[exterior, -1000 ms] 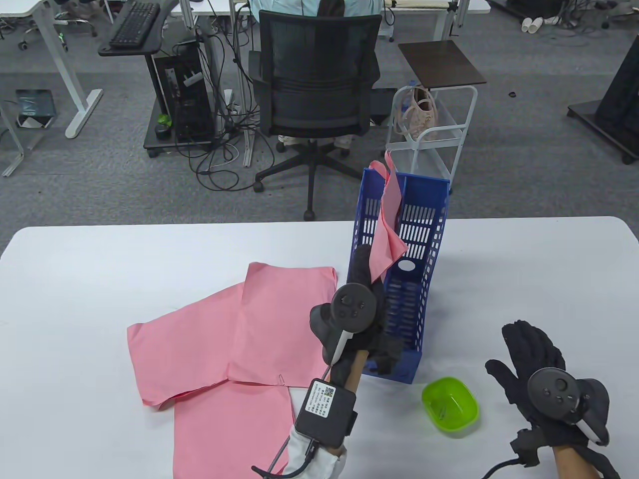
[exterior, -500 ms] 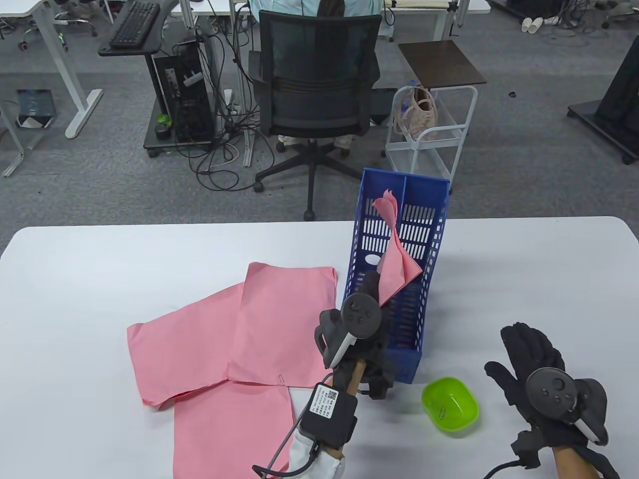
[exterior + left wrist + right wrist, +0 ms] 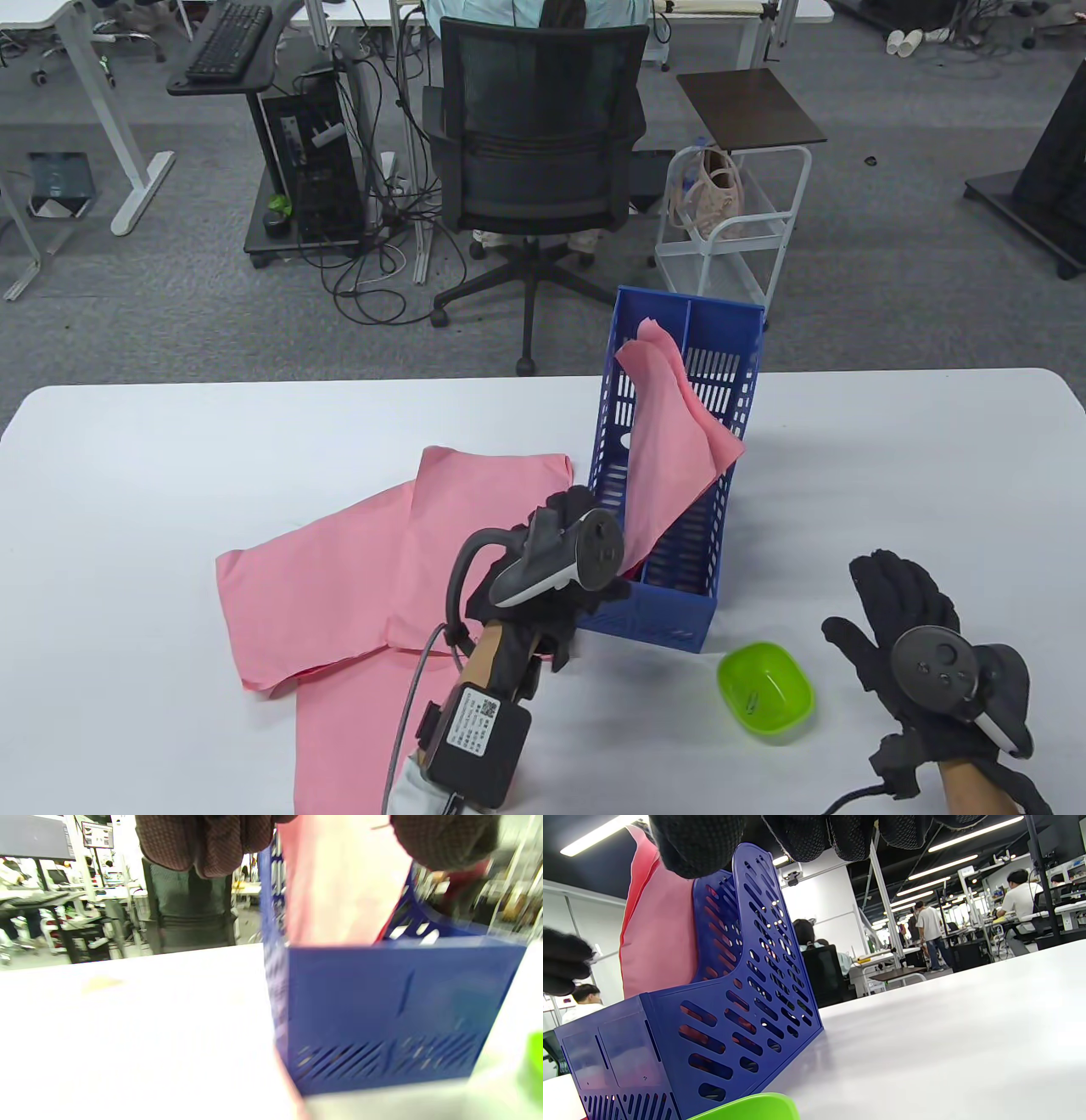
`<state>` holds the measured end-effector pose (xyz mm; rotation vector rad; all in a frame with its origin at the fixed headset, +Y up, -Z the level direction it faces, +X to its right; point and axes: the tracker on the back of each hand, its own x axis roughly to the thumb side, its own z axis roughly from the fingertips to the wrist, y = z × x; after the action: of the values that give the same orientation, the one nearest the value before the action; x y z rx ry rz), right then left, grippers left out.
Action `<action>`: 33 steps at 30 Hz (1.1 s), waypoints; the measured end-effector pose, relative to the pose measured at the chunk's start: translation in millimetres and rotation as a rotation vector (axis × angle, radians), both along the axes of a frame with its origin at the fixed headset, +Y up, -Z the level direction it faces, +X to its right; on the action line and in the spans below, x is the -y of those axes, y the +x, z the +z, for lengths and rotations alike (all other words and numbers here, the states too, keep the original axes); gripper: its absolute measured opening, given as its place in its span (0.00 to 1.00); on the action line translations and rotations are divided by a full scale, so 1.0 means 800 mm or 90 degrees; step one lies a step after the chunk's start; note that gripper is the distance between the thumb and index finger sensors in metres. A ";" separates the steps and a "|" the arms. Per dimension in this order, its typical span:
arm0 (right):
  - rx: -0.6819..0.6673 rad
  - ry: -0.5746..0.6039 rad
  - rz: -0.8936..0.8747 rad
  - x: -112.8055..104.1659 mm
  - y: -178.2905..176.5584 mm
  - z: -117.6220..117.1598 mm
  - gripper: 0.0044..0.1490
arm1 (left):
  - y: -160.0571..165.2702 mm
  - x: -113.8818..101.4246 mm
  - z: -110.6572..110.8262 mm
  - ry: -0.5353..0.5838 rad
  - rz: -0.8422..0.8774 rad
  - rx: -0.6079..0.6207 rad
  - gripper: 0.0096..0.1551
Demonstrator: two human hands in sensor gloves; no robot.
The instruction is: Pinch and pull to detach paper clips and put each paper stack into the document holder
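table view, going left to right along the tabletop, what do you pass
flat pink paper stacks → left hand → blue slotted plastic document holder → small lime green plastic bowl → right hand

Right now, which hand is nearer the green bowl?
Right. The right hand rests flat on the table just right of the green bowl; the left hand is farther, at the blue document holder's near end, gripping the pink paper stack.
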<state>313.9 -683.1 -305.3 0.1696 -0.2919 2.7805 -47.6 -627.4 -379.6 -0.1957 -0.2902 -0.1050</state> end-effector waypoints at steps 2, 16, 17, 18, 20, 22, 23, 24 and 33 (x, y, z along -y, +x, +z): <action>0.000 0.000 0.001 0.000 0.000 0.000 0.48 | -0.012 0.009 0.004 -0.006 -0.040 -0.013 0.68; -0.005 -0.015 0.011 0.002 -0.004 -0.001 0.49 | -0.030 0.147 -0.003 -0.139 -0.086 -0.001 0.70; -0.005 -0.016 0.011 0.003 -0.004 -0.001 0.49 | -0.030 0.153 -0.004 -0.140 -0.085 -0.005 0.69; -0.005 -0.017 0.011 0.003 -0.004 -0.001 0.49 | -0.029 0.157 -0.004 -0.139 -0.086 -0.006 0.69; -0.005 -0.019 0.011 0.003 -0.005 -0.001 0.48 | -0.029 0.165 -0.005 -0.136 -0.094 -0.009 0.69; -0.006 -0.021 0.012 0.003 -0.005 -0.001 0.49 | -0.026 0.169 -0.004 -0.133 -0.101 -0.007 0.67; -0.006 -0.023 0.012 0.003 -0.005 -0.001 0.49 | -0.024 0.170 -0.003 -0.125 -0.110 -0.006 0.67; -0.006 -0.024 0.013 0.003 -0.005 -0.001 0.48 | -0.021 0.171 -0.004 -0.127 -0.122 -0.005 0.67; -0.008 -0.027 0.024 0.004 -0.008 -0.002 0.48 | -0.008 0.173 -0.009 -0.085 -0.178 -0.033 0.53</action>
<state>307.7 -686.4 -306.9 0.1850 -0.2282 2.8197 -54.3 -765.9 -386.7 -0.3712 -0.2165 -0.3577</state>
